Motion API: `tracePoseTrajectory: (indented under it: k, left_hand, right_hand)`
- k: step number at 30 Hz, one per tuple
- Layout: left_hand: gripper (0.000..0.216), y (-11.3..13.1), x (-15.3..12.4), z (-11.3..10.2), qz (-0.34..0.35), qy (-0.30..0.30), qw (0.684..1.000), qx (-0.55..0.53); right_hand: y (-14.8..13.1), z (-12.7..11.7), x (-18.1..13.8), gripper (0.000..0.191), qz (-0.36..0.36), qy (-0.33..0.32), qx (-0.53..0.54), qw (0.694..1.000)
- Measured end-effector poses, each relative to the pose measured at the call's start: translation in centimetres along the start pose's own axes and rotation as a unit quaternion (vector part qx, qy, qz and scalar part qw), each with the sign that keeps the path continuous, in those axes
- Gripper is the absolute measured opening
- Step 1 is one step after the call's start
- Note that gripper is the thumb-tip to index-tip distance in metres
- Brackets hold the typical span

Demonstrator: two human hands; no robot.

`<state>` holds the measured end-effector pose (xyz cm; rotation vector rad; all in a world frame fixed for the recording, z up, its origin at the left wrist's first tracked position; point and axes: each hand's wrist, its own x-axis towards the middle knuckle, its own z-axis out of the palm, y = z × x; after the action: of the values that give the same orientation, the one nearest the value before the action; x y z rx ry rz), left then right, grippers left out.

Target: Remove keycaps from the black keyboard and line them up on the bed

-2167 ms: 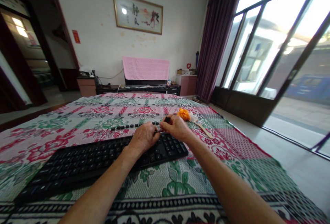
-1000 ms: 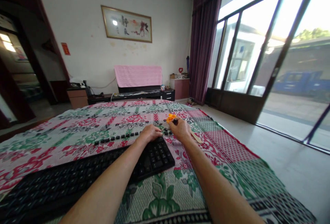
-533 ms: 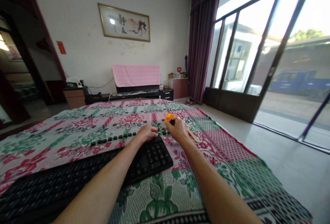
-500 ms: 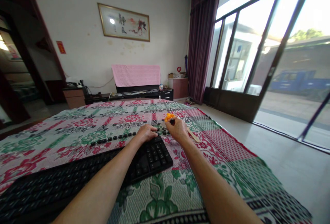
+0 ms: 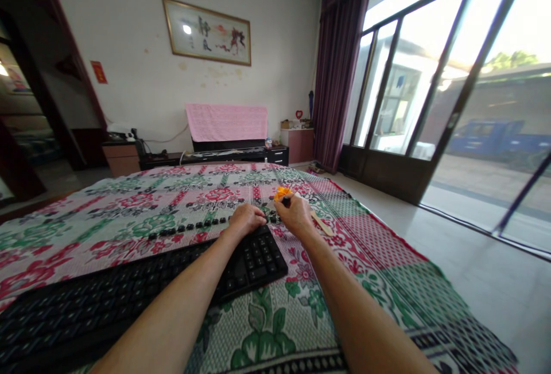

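My left hand (image 5: 247,218) is at the far right edge of a black keyboard (image 5: 258,262), its fingers curled together. What they hold, if anything, is hidden. My right hand (image 5: 298,213) is closed in a pinch round a small black piece (image 5: 286,202), just beyond the numeric keypad. A bright orange, ruffled thing (image 5: 282,193) shows at its fingertips; I cannot tell whether it is joined to the black piece. Several loose black keycaps (image 5: 190,226) lie in a row on the patterned cloth, and more show between my hands.
A pale flat stick (image 5: 322,223) lies beside my right wrist. The red, green and white flowered cloth (image 5: 262,334) spreads under everything, its edge falling away at the right. Beyond stand a low black cabinet (image 5: 278,156), a pink cloth cover (image 5: 228,121) and glass doors (image 5: 404,87).
Both hands stay nearly in place, the left a touch further right and higher. The orange thing has shifted shape slightly. The whole view has moved a little.
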<state>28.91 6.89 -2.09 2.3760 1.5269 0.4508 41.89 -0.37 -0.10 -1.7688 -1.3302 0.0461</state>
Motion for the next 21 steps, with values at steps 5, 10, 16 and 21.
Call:
tracePoseTrajectory:
  k: [5,10,16,21]
  left_hand:
    - [0.031,-0.2,0.2,0.2,0.008,-0.003,1.000,-0.005]
    - [0.031,-0.5,0.2,0.2,0.010,-0.007,1.000,-0.010]
    - [0.033,-0.4,-0.2,-0.5,0.018,-0.007,1.000,-0.018]
    - [0.031,-0.8,-1.6,-2.6,0.047,-0.017,0.999,-0.017]
  right_hand:
    - [0.1,0.0,0.0,0.023,-0.006,-0.002,-0.006,1.000]
    - [0.0,0.1,0.0,0.022,0.003,0.004,-0.004,1.000]
    - [0.0,0.1,-0.1,0.019,-0.010,0.014,-0.007,1.000]
    - [-0.2,0.5,-0.2,0.016,-0.030,-0.039,0.077,0.996]
